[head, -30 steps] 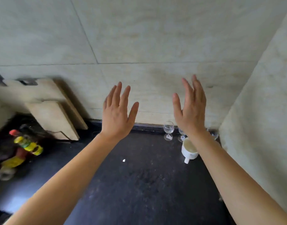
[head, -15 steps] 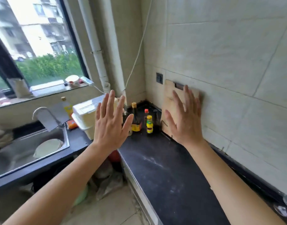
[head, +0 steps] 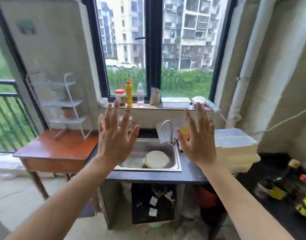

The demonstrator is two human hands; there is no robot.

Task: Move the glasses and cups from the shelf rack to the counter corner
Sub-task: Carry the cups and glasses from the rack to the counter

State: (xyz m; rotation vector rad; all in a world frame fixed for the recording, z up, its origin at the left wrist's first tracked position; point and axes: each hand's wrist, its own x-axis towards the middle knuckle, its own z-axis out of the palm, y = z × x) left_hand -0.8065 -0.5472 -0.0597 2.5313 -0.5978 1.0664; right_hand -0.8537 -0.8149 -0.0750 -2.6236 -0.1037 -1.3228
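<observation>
My left hand and my right hand are raised in front of me, palms forward, fingers spread, both holding nothing. A white wire shelf rack with three tiers stands on a small red-brown wooden table at the left, well beyond my left hand. It is blurred and I cannot make out any glasses or cups on it. The counter corner with the glasses is out of view.
A steel sink with a round plate and a tap lies straight ahead. White plastic boxes sit right of it. Sauce bottles stand on the black counter at the right. Bottles and jars line the windowsill.
The view has swung left from the tiled counter corner, past the cutting board, to the window, sink and shelf rack. Both hands stayed raised, open and empty.
</observation>
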